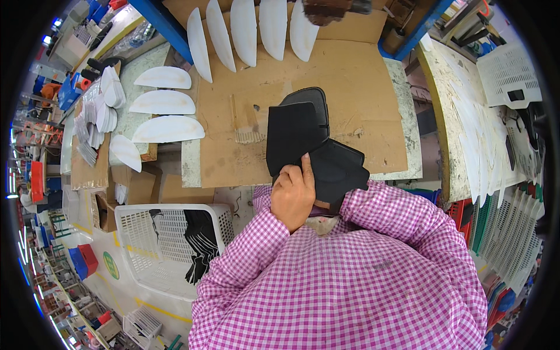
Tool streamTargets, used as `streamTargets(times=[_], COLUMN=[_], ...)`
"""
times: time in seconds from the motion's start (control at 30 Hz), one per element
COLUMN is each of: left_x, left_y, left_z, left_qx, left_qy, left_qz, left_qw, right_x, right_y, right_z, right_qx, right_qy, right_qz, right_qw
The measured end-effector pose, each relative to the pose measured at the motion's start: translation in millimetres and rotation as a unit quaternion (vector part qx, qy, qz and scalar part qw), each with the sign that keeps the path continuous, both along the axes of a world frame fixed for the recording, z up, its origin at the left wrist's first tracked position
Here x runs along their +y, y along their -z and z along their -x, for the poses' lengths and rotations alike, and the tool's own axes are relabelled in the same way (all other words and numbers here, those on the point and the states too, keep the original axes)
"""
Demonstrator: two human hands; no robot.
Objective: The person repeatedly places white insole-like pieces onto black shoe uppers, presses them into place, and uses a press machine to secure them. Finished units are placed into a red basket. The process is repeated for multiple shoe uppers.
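Head view: left hand [293, 195] on an upper black piece [294, 131], lower black piece [338, 175] against it

Index finger [307, 168] of the left hand extended, tip laid on the bottom part of the upper black piece, close to the lower one; other fingers curled inward. Thumb hidden, so impossible to say whether pinching from beneath. Right hand out of sight, apparently behind the lower black piece near the end of the right sleeve [402, 213]; grip likewise not to be judged.

Upper black piece over the near part of a cardboard sheet [364, 116] on the worktable [412, 140]: straight-edged flap in front, rounded, rimmed panel showing behind. Lower black piece slanted, reaching past the cardboard's near edge.

Along the far side of the cardboard, five white half-moon pieces [244, 32] in a row. To the left, three similar half-moons [163, 102], one beyond another, plus a tilted smaller white piece [126, 153]. Farther left, stacked white pieces [107, 116]. At lower left, a white openwork basket [169, 224] with black sheets [201, 236] inside. At right, long white pieces [475, 146] on a side table [434, 79]. At the top, a dark brown object [331, 10], too cut off to identify.
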State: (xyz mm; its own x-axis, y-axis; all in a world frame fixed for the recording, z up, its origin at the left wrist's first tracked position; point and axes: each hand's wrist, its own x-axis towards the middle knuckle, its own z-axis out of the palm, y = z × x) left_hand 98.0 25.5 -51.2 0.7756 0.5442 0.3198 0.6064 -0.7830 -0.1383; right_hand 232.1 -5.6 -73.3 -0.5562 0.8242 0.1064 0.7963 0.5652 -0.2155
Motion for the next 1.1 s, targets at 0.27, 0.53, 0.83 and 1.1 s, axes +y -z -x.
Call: streamTargets(times=[0.27, 0.53, 0.83, 1.1], left_x=[11, -6, -11, 6], left_y=[-52, -63, -51, -33], left_z=[56, 75, 38, 53], left_qx=[-0.276, -0.587, -0.528, -0.268], left_qy=[-0.146, -0.227, -0.083, -0.006], left_qz=[0.360, 0.340, 0.407, 0.526], left_qw=[0.879, 0.699, 0.741, 0.808], right_x=[-2, -42, -13, -9], right_y=[-45, -46, -42, -45], right_z=[-33, -26, -4, -24], right_qx=[0.608, 0.646, 0.858, 0.885], right_qy=[0.124, 0.042, 0.165, 0.249], right_qz=[0.182, 0.456, 0.262, 0.206], right_qw=[0.763, 0.610, 0.409, 0.336])
